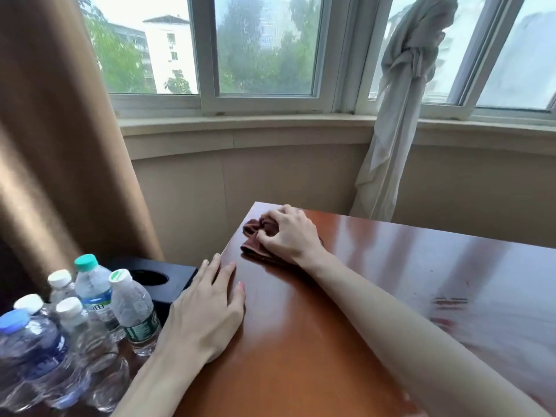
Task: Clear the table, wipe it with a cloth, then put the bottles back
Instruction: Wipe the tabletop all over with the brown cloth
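Head view. A dark reddish-brown cloth (pixel 261 239) is seen bunched and creased at the far left corner of the glossy wooden surface (pixel 316 341); its long axis runs roughly from the near left edge toward the far corner. It is gripped by the right hand (pixel 290 236), fingers curled into the folds and the palm pressed down on it. The left hand (pixel 207 308) is laid flat at the surface's left edge, fingers straight and slightly spread, nothing held. A cluster of clear plastic bottles (pixel 90 320) is stood upright, off the surface, lower left; caps are white, green and blue, with labels partly blurred. A dark box (pixel 162 281) with a round opening is set just behind them. A brown curtain (pixel 54 145) is hung at left.
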Available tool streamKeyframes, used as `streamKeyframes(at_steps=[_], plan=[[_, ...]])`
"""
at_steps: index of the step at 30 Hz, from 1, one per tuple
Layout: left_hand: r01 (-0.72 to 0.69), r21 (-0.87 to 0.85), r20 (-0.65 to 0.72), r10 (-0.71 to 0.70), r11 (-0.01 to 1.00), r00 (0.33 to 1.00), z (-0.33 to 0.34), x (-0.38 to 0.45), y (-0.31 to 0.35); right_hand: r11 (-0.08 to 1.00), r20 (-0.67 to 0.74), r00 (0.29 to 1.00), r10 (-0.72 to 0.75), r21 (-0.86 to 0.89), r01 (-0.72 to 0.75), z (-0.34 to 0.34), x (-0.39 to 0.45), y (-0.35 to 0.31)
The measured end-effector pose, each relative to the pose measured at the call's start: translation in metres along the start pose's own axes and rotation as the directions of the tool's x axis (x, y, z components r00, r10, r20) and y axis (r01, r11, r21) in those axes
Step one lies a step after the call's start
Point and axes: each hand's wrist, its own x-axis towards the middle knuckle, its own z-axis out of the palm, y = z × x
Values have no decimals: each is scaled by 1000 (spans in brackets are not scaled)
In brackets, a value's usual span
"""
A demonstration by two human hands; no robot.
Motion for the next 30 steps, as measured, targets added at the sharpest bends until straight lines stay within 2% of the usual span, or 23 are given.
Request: streamKeyframes(at_steps=[7,9,12,16,22,26,30], plan=[[-39,-20,-56,38,999,998,-2,-3,-2,962,53,963,-264,90,259,-53,-152,-26],[-60,3,-38,60,998,997,-2,-6,-1,959,73,959,-273,101,265,-63,-167,-15],[-79,14,-34,80,997,996,-3,-11,-1,982,58,982,-178,76,173,-68,-145,10],[-63,23,-28,64,998,998,-4,-7,-2,1000,-4,1000,-21,-13,21,-61,-71,53],[-5,23,-6,5,1000,1000,-3,0,-1,981,-107,979,176,-69,-183,-35,47,102],[15,7,3,-15,1000,1000,-3,-2,2,984,-100,982,162,-64,-169,-25,61,101],[16,1,-4,-16,1000,1000,-3,-1,1,999,-31,998,47,-7,-47,-32,6,68]])
